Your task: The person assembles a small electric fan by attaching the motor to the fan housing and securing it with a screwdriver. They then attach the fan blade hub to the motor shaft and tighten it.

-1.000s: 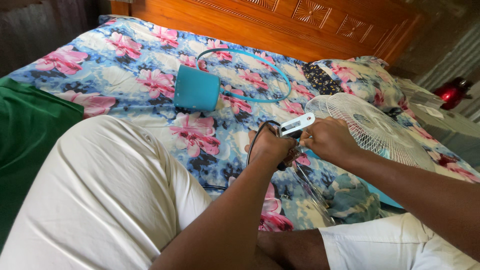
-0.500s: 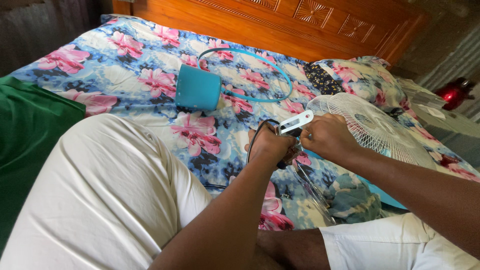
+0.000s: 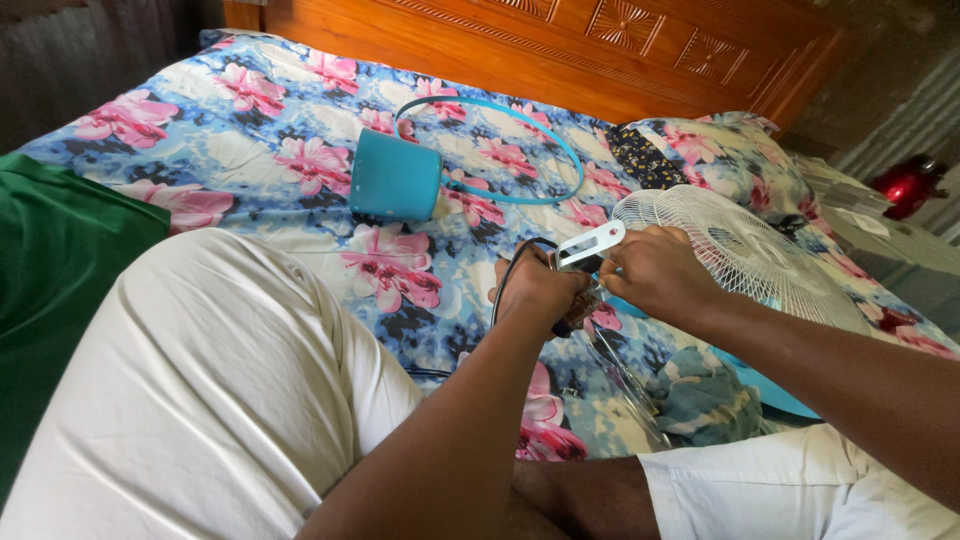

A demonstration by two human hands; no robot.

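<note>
My hands (image 3: 600, 280) pinch a smooth white plastic bracket (image 3: 592, 244) | fan grille (image 3: 745, 255) at 3 o'clock: white wire mesh | bedsheet (image 3: 260, 150): matt floral cloth | headboard (image 3: 560, 40) at 12 o'clock: glossy carved wood

Fan grille (image 3: 745, 255) right of hands (image 3: 540, 290)

Bright soft daylight, sharp centre, dim blurred corners

A person in cream-white trousers, the cloth creased over the raised knee at 8 o'clock and the other leg at 5 o'clock; both forearms bare, left hand (image 3: 537, 292) and right hand (image 3: 655, 277) without rings or gloves.
</note>
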